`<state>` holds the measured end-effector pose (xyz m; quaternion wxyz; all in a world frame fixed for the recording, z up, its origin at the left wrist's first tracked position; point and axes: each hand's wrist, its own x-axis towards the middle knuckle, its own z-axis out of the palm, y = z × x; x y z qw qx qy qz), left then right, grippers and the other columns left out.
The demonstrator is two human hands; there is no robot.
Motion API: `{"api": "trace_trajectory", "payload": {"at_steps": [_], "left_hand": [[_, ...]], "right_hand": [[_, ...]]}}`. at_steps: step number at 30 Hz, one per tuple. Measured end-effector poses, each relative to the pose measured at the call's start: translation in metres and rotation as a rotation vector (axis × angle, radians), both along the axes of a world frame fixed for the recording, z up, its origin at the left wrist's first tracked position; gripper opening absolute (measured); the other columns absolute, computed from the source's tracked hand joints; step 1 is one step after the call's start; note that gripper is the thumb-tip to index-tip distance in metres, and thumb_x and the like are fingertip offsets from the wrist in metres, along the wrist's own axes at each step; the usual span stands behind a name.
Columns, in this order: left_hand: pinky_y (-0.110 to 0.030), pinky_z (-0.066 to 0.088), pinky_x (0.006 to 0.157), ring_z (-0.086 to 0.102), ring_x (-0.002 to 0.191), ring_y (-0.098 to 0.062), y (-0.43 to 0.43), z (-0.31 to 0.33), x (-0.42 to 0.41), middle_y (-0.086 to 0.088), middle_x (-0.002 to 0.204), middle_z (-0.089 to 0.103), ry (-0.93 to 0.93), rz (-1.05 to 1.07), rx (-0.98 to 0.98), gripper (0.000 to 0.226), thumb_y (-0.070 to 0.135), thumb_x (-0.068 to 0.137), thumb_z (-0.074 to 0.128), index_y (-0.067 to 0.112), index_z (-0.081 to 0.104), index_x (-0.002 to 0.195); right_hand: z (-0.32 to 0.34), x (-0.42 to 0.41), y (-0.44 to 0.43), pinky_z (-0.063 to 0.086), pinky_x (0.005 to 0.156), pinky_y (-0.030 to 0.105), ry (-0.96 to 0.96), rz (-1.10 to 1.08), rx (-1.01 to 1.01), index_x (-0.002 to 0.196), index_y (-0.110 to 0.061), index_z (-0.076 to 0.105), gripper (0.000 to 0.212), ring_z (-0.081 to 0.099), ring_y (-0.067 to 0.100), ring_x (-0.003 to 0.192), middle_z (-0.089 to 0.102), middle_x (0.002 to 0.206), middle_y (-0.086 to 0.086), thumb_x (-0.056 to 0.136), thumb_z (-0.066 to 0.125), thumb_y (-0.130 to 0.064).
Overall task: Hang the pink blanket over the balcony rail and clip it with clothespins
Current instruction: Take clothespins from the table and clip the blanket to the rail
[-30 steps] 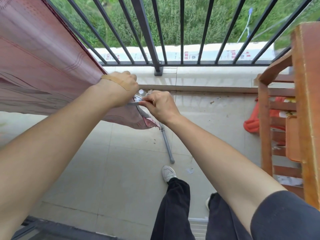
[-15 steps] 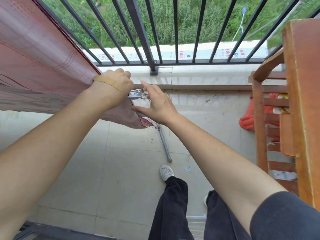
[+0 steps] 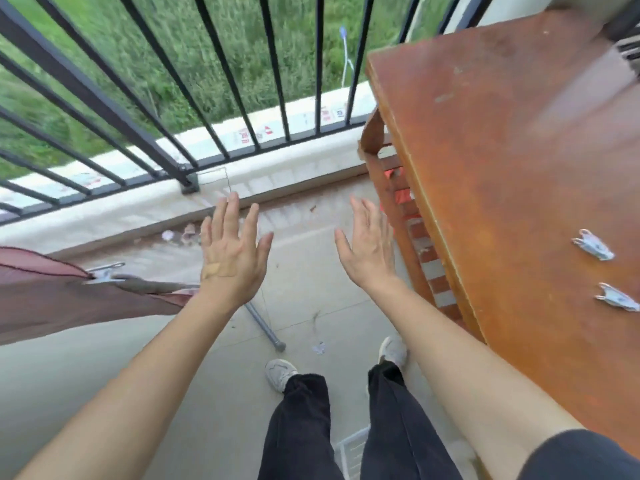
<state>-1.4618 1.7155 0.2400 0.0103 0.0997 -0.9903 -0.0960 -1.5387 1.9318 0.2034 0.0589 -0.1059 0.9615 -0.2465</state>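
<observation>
The pink blanket (image 3: 52, 299) hangs at the left edge of the head view, and a metal clothespin (image 3: 104, 271) is clipped on its upper corner. My left hand (image 3: 232, 254) is spread flat just right of that corner, apart from the cloth, a plaster on its back. My right hand (image 3: 367, 244) is open too, fingers apart, beside the wooden table. Both hold nothing. Two metal clothespins (image 3: 592, 244) (image 3: 618, 297) lie on the brown tabletop (image 3: 519, 168) at the right. The black balcony rail (image 3: 145, 109) runs across the top.
A grey metal pole (image 3: 266, 323) lies on the tiled floor below my left hand. Wooden slats of a chair or table frame (image 3: 408, 216) stand at the right. My legs and white shoes (image 3: 280, 374) are at the bottom centre. A low concrete kerb (image 3: 277, 168) runs under the rail.
Both hands have let go of the blanket and the clothespin, which stays clipped on the cloth. The view has swung right, bringing the tabletop and its two clothespins into sight.
</observation>
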Motion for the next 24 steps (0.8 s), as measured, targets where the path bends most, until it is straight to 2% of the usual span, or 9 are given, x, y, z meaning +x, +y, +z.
{"api": "trace_trajectory", "payload": {"at_steps": [4, 9, 13, 16, 17, 19, 21, 24], "left_hand": [[-0.057, 0.021, 0.115, 0.018, 0.147, -0.039, 0.108, -0.018, -0.034, -0.021, 0.159, 0.022, -0.101, -0.206, 0.077, 0.061, 0.048, 0.099, 0.029, 0.012, 0.043, 0.146], [-0.056, 0.017, 0.117, 0.013, 0.149, -0.038, 0.231, -0.026, -0.064, -0.021, 0.161, 0.016, -0.223, -0.402, 0.126, 0.066, 0.052, 0.098, 0.022, 0.015, 0.034, 0.15], [-0.054, 0.013, 0.119, 0.001, 0.151, -0.034, 0.31, -0.039, -0.069, -0.016, 0.164, 0.0, -0.303, -0.504, 0.124, 0.062, 0.048, 0.102, 0.026, 0.019, 0.019, 0.156], [-0.05, 0.01, 0.121, -0.008, 0.151, -0.03, 0.353, -0.051, -0.062, -0.01, 0.165, -0.008, -0.428, -0.542, 0.147, 0.061, 0.046, 0.103, 0.026, 0.022, 0.011, 0.157], [-0.05, 0.011, 0.121, -0.01, 0.151, -0.029, 0.363, -0.055, -0.057, -0.009, 0.165, -0.009, -0.47, -0.547, 0.136, 0.061, 0.047, 0.103, 0.024, 0.021, 0.01, 0.157], [-0.048, 0.014, 0.12, -0.012, 0.151, -0.028, 0.374, -0.06, -0.047, -0.008, 0.165, -0.009, -0.517, -0.524, 0.116, 0.061, 0.047, 0.104, 0.022, 0.02, 0.009, 0.157], [-0.045, 0.016, 0.119, -0.01, 0.151, -0.026, 0.377, -0.058, -0.044, -0.006, 0.165, -0.005, -0.517, -0.475, 0.14, 0.059, 0.044, 0.104, 0.023, 0.02, 0.012, 0.157], [-0.044, 0.014, 0.12, 0.0, 0.152, -0.024, 0.375, -0.049, -0.049, -0.004, 0.165, 0.006, -0.513, -0.448, 0.181, 0.054, 0.042, 0.105, 0.026, 0.02, 0.025, 0.154]], "right_hand": [[-0.002, 0.0, 0.101, 0.022, 0.115, 0.055, -0.001, -0.269, 0.151, 0.15, -0.014, 0.03, 0.063, 0.023, 0.036, 0.143, 0.025, 0.157, 0.018, 0.096, 0.05, -0.038], [-0.005, 0.011, 0.209, 0.01, 0.12, 0.053, -0.093, -0.528, 0.219, 0.155, -0.017, 0.018, 0.067, 0.006, 0.037, 0.149, 0.004, 0.163, 0.019, 0.098, 0.042, -0.041], [-0.008, 0.017, 0.293, 0.008, 0.122, 0.051, -0.141, -0.683, 0.257, 0.157, -0.017, 0.011, 0.068, 0.0, 0.036, 0.15, -0.004, 0.163, 0.018, 0.097, 0.043, -0.025], [-0.01, 0.02, 0.351, 0.008, 0.121, 0.05, -0.176, -0.746, 0.313, 0.156, -0.017, 0.012, 0.082, -0.001, 0.037, 0.15, -0.003, 0.164, 0.018, 0.086, 0.053, -0.006], [-0.012, 0.021, 0.367, 0.01, 0.121, 0.05, -0.185, -0.754, 0.327, 0.156, -0.017, 0.014, 0.083, 0.001, 0.037, 0.15, 0.001, 0.164, 0.017, 0.085, 0.054, -0.003], [-0.018, 0.022, 0.393, 0.018, 0.117, 0.049, -0.176, -0.754, 0.319, 0.153, -0.016, 0.027, 0.07, 0.015, 0.035, 0.148, 0.024, 0.159, 0.014, 0.089, 0.054, -0.004], [-0.023, 0.023, 0.409, 0.032, 0.107, 0.046, -0.136, -0.732, 0.281, 0.143, -0.016, 0.046, 0.052, 0.036, 0.033, 0.135, 0.048, 0.142, 0.01, 0.093, 0.058, -0.014], [-0.022, 0.023, 0.412, 0.043, 0.091, 0.044, -0.079, -0.665, 0.204, 0.13, -0.02, 0.06, 0.04, 0.051, 0.034, 0.112, 0.059, 0.12, 0.007, 0.091, 0.066, -0.023]]}}
